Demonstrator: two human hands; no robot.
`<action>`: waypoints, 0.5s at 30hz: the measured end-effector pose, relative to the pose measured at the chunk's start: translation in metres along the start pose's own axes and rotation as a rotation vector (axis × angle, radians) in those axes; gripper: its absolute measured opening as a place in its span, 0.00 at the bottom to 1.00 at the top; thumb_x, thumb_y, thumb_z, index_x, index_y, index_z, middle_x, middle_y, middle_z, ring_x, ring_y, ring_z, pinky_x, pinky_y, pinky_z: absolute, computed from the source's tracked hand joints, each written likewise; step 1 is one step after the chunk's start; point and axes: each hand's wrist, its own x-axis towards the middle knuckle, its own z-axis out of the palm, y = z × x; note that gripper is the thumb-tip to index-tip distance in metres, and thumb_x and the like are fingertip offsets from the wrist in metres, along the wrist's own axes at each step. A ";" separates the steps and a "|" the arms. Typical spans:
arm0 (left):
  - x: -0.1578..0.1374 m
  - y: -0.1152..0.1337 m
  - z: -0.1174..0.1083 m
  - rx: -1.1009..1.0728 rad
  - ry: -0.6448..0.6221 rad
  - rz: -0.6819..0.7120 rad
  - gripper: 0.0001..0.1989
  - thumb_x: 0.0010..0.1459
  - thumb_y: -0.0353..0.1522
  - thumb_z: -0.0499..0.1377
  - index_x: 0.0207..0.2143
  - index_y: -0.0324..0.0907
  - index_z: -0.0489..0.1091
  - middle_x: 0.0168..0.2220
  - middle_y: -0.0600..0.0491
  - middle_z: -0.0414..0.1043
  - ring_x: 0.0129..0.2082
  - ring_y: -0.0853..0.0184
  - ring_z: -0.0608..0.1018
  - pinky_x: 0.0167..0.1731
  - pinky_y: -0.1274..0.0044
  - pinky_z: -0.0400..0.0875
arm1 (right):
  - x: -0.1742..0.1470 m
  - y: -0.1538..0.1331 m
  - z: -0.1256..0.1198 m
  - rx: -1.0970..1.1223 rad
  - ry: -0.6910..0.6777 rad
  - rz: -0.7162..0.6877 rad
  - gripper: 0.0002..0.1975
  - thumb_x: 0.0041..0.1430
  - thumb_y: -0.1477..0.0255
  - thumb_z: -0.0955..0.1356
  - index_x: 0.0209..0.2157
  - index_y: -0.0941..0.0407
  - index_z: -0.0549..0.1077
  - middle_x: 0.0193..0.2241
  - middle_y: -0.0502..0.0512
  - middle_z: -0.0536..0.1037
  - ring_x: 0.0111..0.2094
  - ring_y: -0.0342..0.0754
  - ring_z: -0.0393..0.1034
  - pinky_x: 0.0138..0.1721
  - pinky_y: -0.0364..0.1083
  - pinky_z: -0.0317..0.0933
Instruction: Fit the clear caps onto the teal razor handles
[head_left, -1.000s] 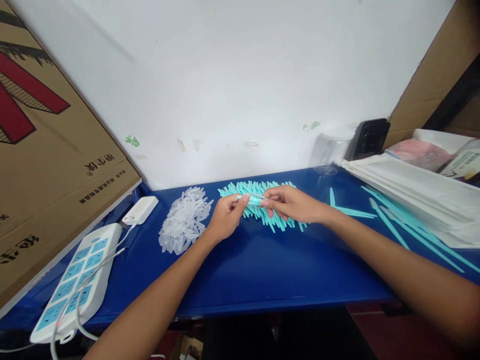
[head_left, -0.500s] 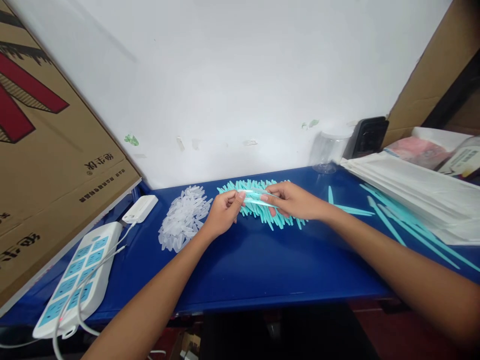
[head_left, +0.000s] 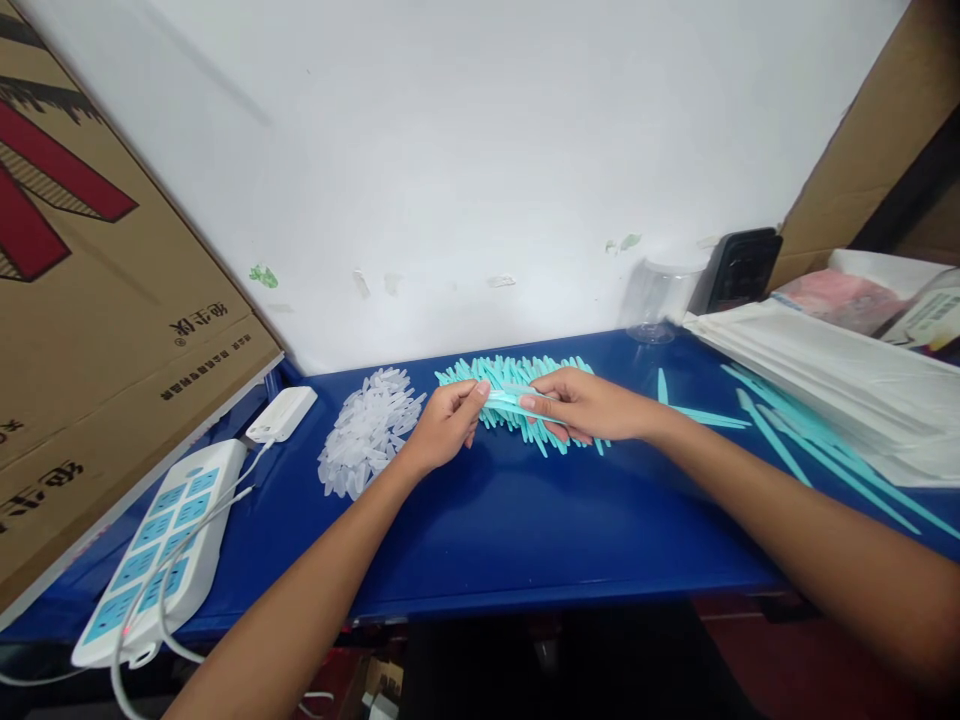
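My left hand (head_left: 448,422) is closed in a pinch, thumb and forefinger at the pale, translucent-looking left end of a slim turquoise stick (head_left: 508,402). From the other side my right hand (head_left: 581,403) grips turquoise sticks of the same kind; how many is hidden by the fingers. Both hands hover over a heap of turquoise sticks (head_left: 547,437) with tapered ends. Left of my left hand lies a pile of small translucent cap-like pieces (head_left: 367,430). What exactly sits under my left thumb is too small to make out.
The blue tabletop (head_left: 510,540) runs along a white wall. At left are a power strip (head_left: 154,560), a white adapter (head_left: 282,414) and a cardboard box (head_left: 112,250). Toward the right stand a clear jar (head_left: 663,300), loose turquoise sticks (head_left: 780,440) and stacked white sheets (head_left: 832,380).
The held turquoise stick shows more plainly between my hands, and my right fingers have shifted slightly along it. The hands stay in nearly the same place; the view tilts a little.
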 end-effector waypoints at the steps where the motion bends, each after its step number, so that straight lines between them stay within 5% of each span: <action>1: 0.000 0.000 -0.001 0.033 0.005 0.005 0.24 0.70 0.47 0.52 0.24 0.43 0.56 0.18 0.62 0.51 0.16 0.74 0.61 0.19 0.79 0.64 | 0.000 0.000 -0.001 0.005 -0.007 0.000 0.21 0.67 0.52 0.65 0.30 0.55 0.69 0.19 0.48 0.74 0.15 0.40 0.63 0.17 0.40 0.56; 15: 0.003 0.000 -0.005 0.098 0.129 0.042 0.24 0.69 0.50 0.53 0.25 0.44 0.57 0.18 0.62 0.51 0.16 0.73 0.59 0.19 0.78 0.61 | 0.000 0.006 -0.017 -0.043 0.001 -0.036 0.23 0.68 0.51 0.64 0.30 0.55 0.70 0.18 0.45 0.67 0.17 0.39 0.58 0.19 0.40 0.53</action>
